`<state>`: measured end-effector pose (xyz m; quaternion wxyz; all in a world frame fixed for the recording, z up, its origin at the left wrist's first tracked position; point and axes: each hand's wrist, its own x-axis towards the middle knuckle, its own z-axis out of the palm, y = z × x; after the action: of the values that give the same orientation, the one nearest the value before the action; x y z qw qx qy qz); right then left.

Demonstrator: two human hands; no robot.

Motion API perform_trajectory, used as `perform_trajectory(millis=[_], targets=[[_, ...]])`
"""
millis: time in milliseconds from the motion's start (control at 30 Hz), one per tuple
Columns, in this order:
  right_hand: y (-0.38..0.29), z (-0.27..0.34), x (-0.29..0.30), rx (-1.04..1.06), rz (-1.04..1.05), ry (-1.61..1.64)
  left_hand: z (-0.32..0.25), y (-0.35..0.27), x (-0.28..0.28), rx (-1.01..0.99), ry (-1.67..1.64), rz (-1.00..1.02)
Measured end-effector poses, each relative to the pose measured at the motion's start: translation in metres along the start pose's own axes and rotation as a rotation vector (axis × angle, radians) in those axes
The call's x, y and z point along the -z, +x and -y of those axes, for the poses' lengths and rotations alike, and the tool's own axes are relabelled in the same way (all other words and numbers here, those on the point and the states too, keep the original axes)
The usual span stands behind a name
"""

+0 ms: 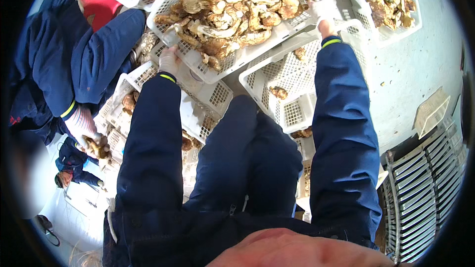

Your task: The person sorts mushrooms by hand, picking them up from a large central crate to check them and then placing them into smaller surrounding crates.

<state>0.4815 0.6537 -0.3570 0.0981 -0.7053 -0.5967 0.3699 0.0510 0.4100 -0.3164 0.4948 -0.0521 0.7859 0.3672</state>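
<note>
A white plastic mesh crate [212, 77], heaped with brown-and-white mushrooms [237, 15], is tilted in front of me. My left hand [169, 60], in a pale glove, grips its near left corner. At the right end, my right hand [323, 17] holds the rim, its fingers partly washed out by glare. Under the right side of the heaped crate is another white mesh crate [293, 72] with a few mushroom pieces [278, 92] in it. A further white crate [219, 98] shows below my left hand, partly covered by my sleeve and leg.
At left, a co-worker's gloved hand [82, 122] holds a mushroom [97, 149]. Another person [72, 163] is farther off. A mushroom-filled crate [397, 35] stands upper right. A small basket [432, 113] and a slatted metal rack [417, 189] lie right. Behind the co-worker's knee is something red [97, 3].
</note>
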Motion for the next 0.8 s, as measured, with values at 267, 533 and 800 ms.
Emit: perform_trajectory(millis=[267,533,800], targets=[[-0.009,-0.015,0.055,0.091,-0.196,0.024,-0.06,-0.097,-0.036,-0.283,0.076,0.141],[-0.135,0.064,0.229,-0.05,-0.084,0.441,-0.113,-0.291,-0.004,-0.174,0.187,0.188],[-0.157,-0.004,0.363,-0.218,-0.281,0.397,-0.105,-0.329,-0.068,-0.495,0.149,0.675]])
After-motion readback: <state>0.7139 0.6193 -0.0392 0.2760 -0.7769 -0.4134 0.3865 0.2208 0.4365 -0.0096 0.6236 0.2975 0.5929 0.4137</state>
